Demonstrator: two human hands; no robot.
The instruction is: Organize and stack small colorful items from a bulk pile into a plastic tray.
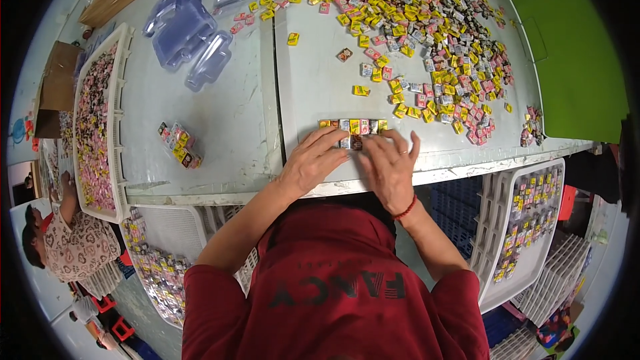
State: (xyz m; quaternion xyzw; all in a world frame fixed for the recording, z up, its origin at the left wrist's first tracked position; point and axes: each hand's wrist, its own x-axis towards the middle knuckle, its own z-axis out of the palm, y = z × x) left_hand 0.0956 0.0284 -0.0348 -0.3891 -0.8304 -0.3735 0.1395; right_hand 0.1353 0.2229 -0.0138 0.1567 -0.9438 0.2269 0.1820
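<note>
At the table's near edge a short block of small printed boxes [355, 128] in yellow, pink, white and brown lies in rows. From its left side my left hand [313, 161] closes on it, fingers together and tips on the boxes. My right hand [390, 168], with a ring and a red bead bracelet [405, 209], closes on the right side, index and thumb bent against the boxes and the little finger lifted away. The fingers hide part of the lower row. Farther back, a large loose spread of similar small boxes [437, 80] covers the table's right half.
A small cluster of boxes [180, 145] and clear plastic trays [180, 33] lie on the left of the table [220, 113]. A white crate [120, 93] full of boxes stands far left. Below are crates with packed sets [533, 207]. A green panel [573, 47] borders the right.
</note>
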